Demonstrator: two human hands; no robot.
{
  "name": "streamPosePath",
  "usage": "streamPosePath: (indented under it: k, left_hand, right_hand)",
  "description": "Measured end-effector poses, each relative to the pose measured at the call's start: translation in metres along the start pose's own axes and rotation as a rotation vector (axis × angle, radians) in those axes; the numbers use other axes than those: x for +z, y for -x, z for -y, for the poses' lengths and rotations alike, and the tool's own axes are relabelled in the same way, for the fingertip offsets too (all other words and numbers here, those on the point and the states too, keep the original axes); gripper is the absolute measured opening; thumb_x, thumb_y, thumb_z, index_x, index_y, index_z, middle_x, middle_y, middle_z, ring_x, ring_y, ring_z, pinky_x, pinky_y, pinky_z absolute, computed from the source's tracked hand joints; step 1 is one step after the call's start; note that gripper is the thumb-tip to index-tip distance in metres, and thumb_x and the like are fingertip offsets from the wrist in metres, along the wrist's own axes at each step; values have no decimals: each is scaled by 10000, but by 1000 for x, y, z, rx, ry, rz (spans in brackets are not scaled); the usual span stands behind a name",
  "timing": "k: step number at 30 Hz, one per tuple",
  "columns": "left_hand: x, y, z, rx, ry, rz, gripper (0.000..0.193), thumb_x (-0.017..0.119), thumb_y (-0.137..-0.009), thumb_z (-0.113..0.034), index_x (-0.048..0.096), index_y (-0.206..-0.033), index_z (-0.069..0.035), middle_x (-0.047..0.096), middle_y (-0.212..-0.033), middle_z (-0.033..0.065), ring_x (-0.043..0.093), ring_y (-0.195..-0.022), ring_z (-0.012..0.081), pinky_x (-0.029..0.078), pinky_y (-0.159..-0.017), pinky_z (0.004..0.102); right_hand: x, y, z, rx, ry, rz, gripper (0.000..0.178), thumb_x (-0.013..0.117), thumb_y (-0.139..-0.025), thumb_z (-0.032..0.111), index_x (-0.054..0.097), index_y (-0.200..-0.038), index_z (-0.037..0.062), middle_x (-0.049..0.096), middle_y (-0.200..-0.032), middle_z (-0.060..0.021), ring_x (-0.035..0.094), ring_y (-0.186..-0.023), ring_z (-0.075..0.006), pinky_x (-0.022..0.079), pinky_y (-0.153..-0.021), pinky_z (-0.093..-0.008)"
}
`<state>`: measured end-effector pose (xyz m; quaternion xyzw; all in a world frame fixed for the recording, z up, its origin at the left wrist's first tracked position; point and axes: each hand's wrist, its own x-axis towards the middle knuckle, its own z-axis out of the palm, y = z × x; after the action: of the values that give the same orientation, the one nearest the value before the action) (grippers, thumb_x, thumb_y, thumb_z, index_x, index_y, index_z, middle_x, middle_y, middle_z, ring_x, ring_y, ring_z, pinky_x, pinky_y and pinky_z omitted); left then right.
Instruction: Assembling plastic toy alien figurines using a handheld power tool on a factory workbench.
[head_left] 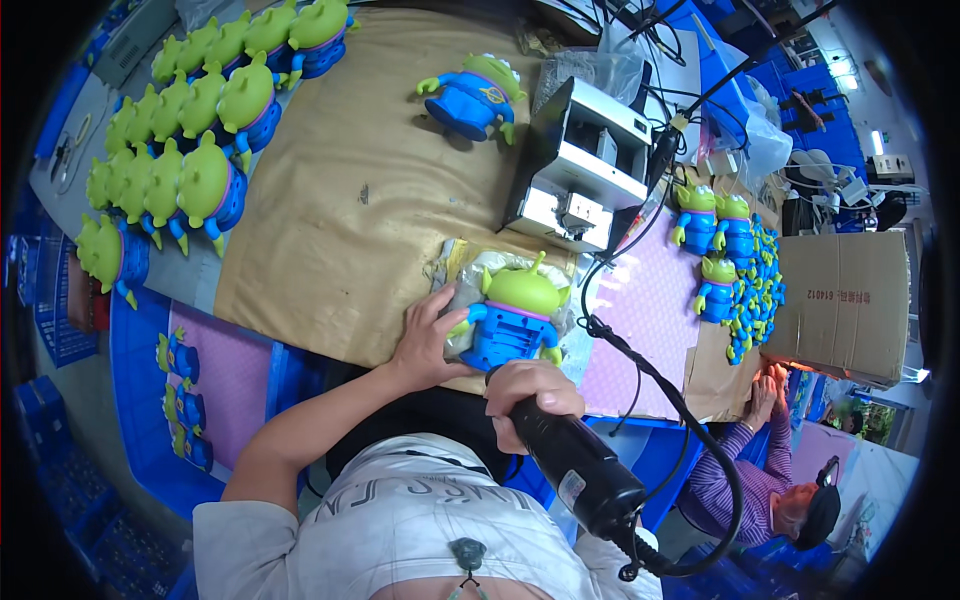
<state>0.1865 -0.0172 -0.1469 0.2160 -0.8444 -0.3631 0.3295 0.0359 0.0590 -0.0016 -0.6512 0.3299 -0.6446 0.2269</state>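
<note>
A green and blue alien toy figure (512,322) lies on a padded, plastic-wrapped rest (468,290) in front of me, its blue body showing a recessed, slotted panel. My left hand (430,340) grips the figure by its arm at the left side. In my right hand (535,393) is a black corded electric screwdriver (580,468), its front end pointing toward the figure's lower body. My fingers hide the tool's tip, so whether it touches the figure cannot be seen. A cable (690,425) loops from the tool's rear up to the right.
Several similar figures (200,180) stand in rows at the left, and another figure (472,98) lies farther back. A white and black device (585,165) stands beyond the rest. At right are more figures (735,235), a cardboard box (840,300) and a co-worker in a striped sleeve (735,475).
</note>
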Motion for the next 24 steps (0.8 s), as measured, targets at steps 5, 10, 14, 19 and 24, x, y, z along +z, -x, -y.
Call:
streamPosePath:
  k: [5,10,14,19,24]
  left_hand:
    - [-25,-14,-19,-130,28,97,641,760,-817,-402,495,-1314,-97,430,-1391,206,433,-1273,401,345,-1043,495]
    - [-38,-38,-36,-373,82,178,426,689,-879,-354,579,-1175,-69,512,-1233,194,569,-1037,385,477,-884,461]
    - [-45,-66,-54,-440,17,329,403,647,-894,-403,614,-1069,-41,603,-1109,210,617,-984,379,500,-842,464]
    - [-41,-66,-53,-559,21,568,549,533,-940,-521,644,-953,16,672,-979,257,637,-956,424,494,-849,489]
    - [-121,-18,-57,-333,393,-90,404,615,-949,-232,519,-1230,42,557,-1196,221,554,-1109,342,434,-972,431]
  right_hand:
    - [2,1,3,23,35,69,824,685,-661,-84,387,-1377,191,638,-758,-74,629,-561,-247,544,-515,-361]
    - [4,3,1,14,-20,-37,739,645,-692,-94,402,-1346,149,629,-756,-89,612,-578,-222,526,-525,-344]
    - [-13,-5,22,385,-40,-134,385,693,-735,-53,543,-1082,21,625,-720,-123,623,-642,-230,516,-629,-326]
    - [-40,-34,62,367,-236,-449,246,603,-832,55,477,-1041,28,531,-748,-88,524,-662,-191,460,-654,-327]
    - [-83,-52,92,93,-232,-613,503,515,-936,84,335,-1404,37,440,-837,-47,428,-723,-140,408,-721,-315]
